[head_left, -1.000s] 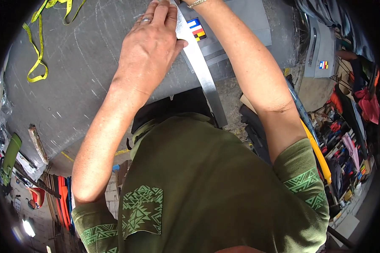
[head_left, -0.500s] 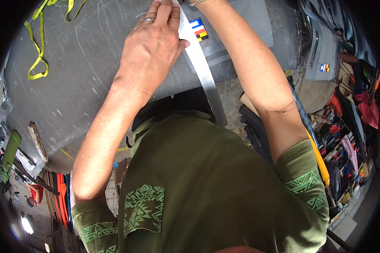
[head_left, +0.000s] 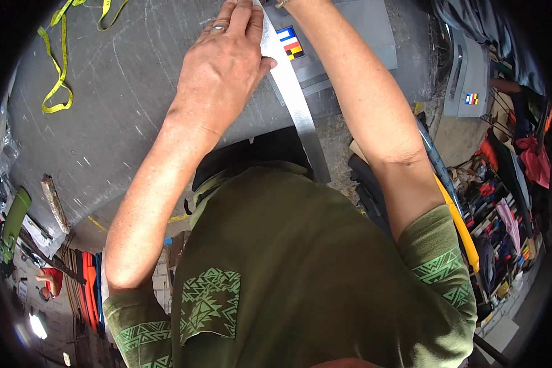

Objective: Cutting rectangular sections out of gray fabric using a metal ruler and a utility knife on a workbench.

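Observation:
My left hand (head_left: pixel 222 64) lies along the left edge of a long metal ruler (head_left: pixel 292 98), fingers stretched forward and thumb out on the metal. Its fingertips reach the top edge of the picture. The ruler runs from there over the front edge of the table toward my body. To its right is a grey fabric panel (head_left: pixel 368 37) with a small patch (head_left: pixel 290 43) of coloured flag-like blocks. My right forearm (head_left: pixel 356 80) crosses above the panel. A bracelet shows at that wrist, but the right hand itself is beyond the top edge.
A yellow tape measure (head_left: pixel 63 67) lies loosely curled on the scratched dark table (head_left: pixel 104 132), at the left. Another grey piece (head_left: pixel 466 80) with a similar patch hangs at the right. Piles of coloured fabric (head_left: pixel 503 221) stand beyond my right arm. A person (head_left: pixel 52 282) is at far left.
Almost nothing differs. The left hand keeps its place against the ruler, while the right forearm has shifted very slightly to the left.

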The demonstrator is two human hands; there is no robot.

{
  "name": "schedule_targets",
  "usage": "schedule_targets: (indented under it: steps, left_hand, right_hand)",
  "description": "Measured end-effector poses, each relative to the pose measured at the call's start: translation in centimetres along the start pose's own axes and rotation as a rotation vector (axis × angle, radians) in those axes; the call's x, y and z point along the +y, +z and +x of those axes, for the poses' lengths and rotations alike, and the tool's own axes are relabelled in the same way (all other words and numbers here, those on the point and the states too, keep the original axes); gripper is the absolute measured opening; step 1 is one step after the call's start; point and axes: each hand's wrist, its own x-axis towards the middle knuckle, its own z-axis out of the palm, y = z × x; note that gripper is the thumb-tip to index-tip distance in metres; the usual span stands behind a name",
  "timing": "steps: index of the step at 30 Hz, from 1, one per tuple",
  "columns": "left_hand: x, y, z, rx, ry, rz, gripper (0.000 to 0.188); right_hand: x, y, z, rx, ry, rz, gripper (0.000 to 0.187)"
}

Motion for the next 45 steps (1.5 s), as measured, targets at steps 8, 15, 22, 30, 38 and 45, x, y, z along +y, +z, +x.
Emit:
schedule_targets:
  steps: [8, 15, 22, 30, 38, 45]
  left_hand:
    - [0.0, -0.1, -0.2, -0.009, -0.019, -0.039, 0.07]
    - [-0.5, 0.7, -0.4, 0.014, -0.026, -0.062, 0.069]
    - [-1.4, 4.5, -0.2, 0.378, 0.067, -0.072, 0.068]
    - [-2.2, 4.6, -0.8, 0.378, 0.061, -0.243, 0.063]
    - [-5.2, 6.2, 1.8, 0.684, -0.228, -0.253, 0.048]
    - [-3.4, 6.1, 2.9, 0.57, -0.343, -0.142, 0.066]
  right_hand:
    - [0.2, 0.1, 0.2, -0.003, 0.009, -0.003, 0.054]
    - [-0.2, 0.2, 0.1, -0.009, -0.001, 0.011, 0.055]
    - [-2.6, 0.3, -2.1, 0.023, -0.125, -0.018, 0.058]
    - [-6.2, -6.2, -19.6, 0.175, 0.16, -0.963, 0.043]
    - [-1.0, -6.0, -32.0, 0.297, 0.565, -0.866, 0.049]
    - [-5.8, -14.4, -27.4, 0.382, 0.356, -1.119, 0.059]
